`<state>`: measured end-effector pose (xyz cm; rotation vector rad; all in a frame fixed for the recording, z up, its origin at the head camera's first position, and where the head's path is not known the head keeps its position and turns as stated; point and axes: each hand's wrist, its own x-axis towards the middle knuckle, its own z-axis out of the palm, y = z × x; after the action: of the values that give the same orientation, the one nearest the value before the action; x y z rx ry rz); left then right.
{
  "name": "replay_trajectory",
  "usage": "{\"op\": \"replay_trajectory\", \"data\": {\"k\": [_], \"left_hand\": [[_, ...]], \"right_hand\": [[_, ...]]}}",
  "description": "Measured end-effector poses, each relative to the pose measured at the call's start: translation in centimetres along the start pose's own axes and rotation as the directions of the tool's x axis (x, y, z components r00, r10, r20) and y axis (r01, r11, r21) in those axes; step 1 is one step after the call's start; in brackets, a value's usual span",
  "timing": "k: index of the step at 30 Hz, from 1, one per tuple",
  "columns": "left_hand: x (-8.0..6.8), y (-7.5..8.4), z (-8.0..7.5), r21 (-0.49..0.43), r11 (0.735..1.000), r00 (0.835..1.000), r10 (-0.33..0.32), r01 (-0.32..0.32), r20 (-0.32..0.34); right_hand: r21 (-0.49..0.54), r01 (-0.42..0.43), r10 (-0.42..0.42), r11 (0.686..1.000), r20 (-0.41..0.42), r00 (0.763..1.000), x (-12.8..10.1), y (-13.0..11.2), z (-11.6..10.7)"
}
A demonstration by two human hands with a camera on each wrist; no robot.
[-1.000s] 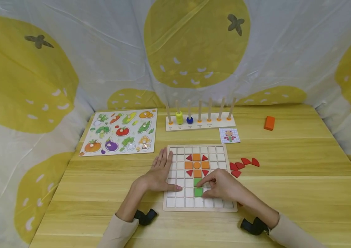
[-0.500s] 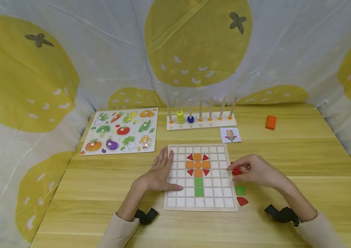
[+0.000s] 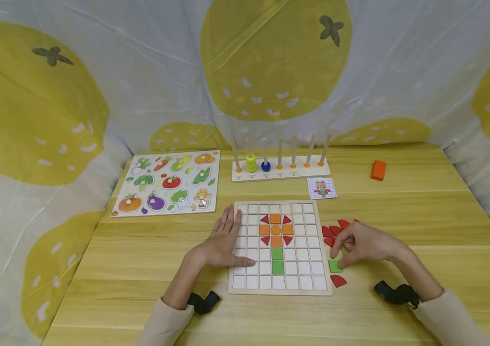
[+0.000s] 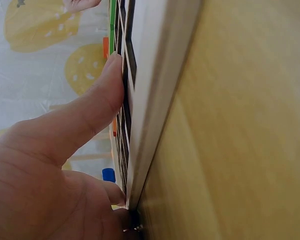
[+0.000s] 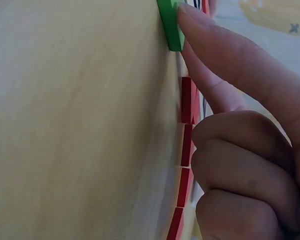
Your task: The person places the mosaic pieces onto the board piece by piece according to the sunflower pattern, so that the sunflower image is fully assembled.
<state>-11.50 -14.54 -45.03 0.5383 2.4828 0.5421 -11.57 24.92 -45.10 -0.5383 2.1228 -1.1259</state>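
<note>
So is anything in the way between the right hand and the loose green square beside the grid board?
Nothing visible. The right hand already has its thumb and a fingertip on the green square, which lies flat on the table just off the board.

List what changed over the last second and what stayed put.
The right hand left the two green tiles in the grid board, swung right to the red pieces beside it, then came back toward the person onto the loose green square, where thumb and forefinger now touch it. The left hand stayed flat on the board's left edge; the orange and red flower pattern is unchanged.
</note>
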Motion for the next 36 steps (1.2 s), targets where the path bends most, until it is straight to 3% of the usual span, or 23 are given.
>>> {"op": "replay_trajectory", "data": {"k": [9,16,31,36], "left_hand": [[-0.1,0.1,0.0,-0.003,1.000,1.000,0.005,-0.005,0.001],[-0.2,0.2,0.0,-0.004,1.000,1.000,0.002,-0.002,0.000],[-0.2,0.2,-0.1,0.000,1.000,1.000,-0.001,0.001,-0.003],[-0.2,0.2,-0.1,-0.004,1.000,1.000,-0.003,0.003,-0.005]], "right_hand": [[-0.031,-0.073,0.070,0.997,-0.113,0.991,-0.5,0.4,-1.0],[-0.051,-0.038,0.035,0.998,-0.061,0.998,-0.5,0.5,-1.0],[-0.158,-0.026,0.005,0.987,-0.133,0.991,-0.5,0.2,-0.9],[-0.132,0.046,-0.062,0.990,-0.118,0.991,-0.5,-1.0,-0.3]]}}
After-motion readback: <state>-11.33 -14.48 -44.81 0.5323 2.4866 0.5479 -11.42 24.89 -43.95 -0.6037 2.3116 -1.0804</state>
